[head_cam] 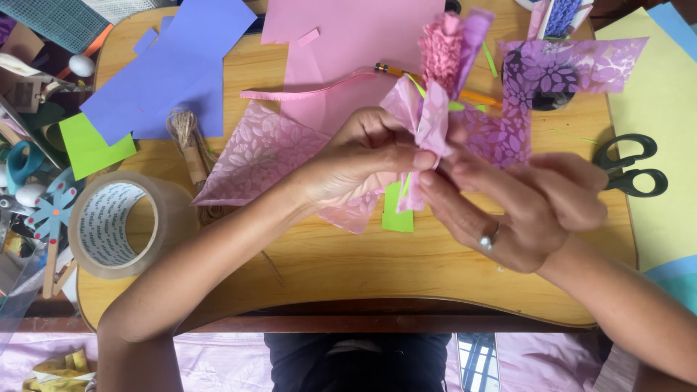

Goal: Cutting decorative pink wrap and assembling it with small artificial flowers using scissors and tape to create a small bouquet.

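A wide roll of clear packing tape (116,223) lies at the far left of the pale wooden lap table (348,268), with a small spool of brown twine (187,141) just beyond it and a blue sheet of paper (174,72) further back. Right of the tape, a pink embossed translucent sheet (258,156) lies flat on the table. The left hand (356,163) comes next, fingers closed, pinching the base of a pink crepe-paper flower with a ruffled top (443,87), held above the table's middle. The right hand (519,210), wearing a silver ring (488,241), meets it from the right; its fingertips press the same pink wrapping, though motion blur hides the exact hold. Right of the hands, black-handled scissors (630,165) rest at the table's edge, touching a yellow sheet (657,131).
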